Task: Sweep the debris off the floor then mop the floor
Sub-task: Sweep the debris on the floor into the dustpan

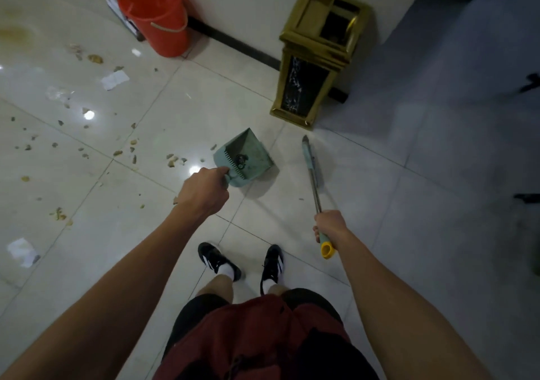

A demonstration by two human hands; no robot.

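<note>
Two hands in use. Debris (87, 151) scattered over the left floor tiles (409, 175), with paper scraps (114, 80) among it. Red bucket (157, 14) against the wall; contents not visible. Left hand (204, 192) closed around the dustpan (244, 160) handle; pan holds a small dark clump. Right hand (330, 226) clenched on the broom (312, 172) handle. Gold bin (318, 55) at the wall corner, opening dark. Floor to the right is bare.

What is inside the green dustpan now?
Inside the dustpan, a small dark clump lies near the comb teeth, plus faint specks. The left hand covers its handle; what the clump is cannot be told.
</note>
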